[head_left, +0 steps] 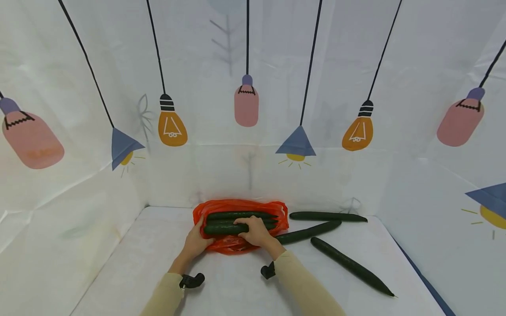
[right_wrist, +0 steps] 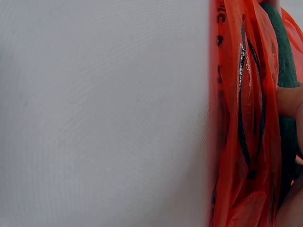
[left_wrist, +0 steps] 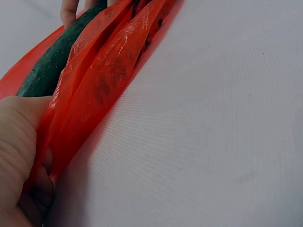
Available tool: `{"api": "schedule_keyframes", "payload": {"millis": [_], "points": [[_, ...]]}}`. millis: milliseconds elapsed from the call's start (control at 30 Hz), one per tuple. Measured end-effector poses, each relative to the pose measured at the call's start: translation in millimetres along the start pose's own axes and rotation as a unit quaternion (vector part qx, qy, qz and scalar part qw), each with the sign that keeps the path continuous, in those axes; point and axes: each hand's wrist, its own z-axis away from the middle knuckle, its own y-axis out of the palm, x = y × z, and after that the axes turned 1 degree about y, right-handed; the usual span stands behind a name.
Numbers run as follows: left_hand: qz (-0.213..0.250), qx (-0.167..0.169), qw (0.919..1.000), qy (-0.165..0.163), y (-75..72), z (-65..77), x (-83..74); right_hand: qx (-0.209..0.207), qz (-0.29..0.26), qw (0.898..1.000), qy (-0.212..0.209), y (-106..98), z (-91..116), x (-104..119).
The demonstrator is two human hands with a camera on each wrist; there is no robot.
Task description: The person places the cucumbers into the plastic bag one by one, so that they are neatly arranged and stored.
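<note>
Right grip (head_left: 254, 231) curled over a cucumber (head_left: 225, 229), left grip (head_left: 196, 241) pinching the red bag (head_left: 227, 249)

On my head feed I have the bag lying open in the lower middle of the frame, the grasped cucumber inside it, just below a second cucumber (head_left: 241, 215). My left-wrist feed shows red plastic caught between thumb and fingers. Three loose cucumbers (head_left: 352, 267) lie on the white table (head_left: 237, 294) at lower right; I can't tell whether the middle one touches the bag.
</note>
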Motion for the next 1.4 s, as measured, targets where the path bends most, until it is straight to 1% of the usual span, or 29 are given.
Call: {"api": "schedule_keyframes", "payload": {"millis": [233,333,500,800,1200,1400], "points": [[-0.003,0.000,1.0000,0.004,-0.2,-0.8,-0.8,-0.005,-0.001,1.000,0.000,-0.6,0.6,0.3],[-0.004,-0.001,1.0000,-0.001,-0.3,0.0,-0.9,-0.007,-0.002,1.000,-0.001,-0.5,0.3,0.3],[-0.007,-0.005,1.0000,0.004,-0.1,0.5,-0.8,-0.009,-0.009,1.000,0.006,0.8,-0.3,-0.9],[-0.006,0.005,1.0000,-0.004,-1.1,1.0,-4.7,-0.012,-0.022,1.000,0.017,3.3,-0.7,-3.6],[-0.003,0.005,0.9999,-0.013,0.5,1.1,-3.5,-0.020,-0.015,1.000,0.001,5.4,-2.6,-5.4],[-0.009,0.006,0.9999,-0.007,-0.8,2.1,-3.8,-0.023,-0.035,0.999,0.011,6.5,-4.7,-3.7]]}}
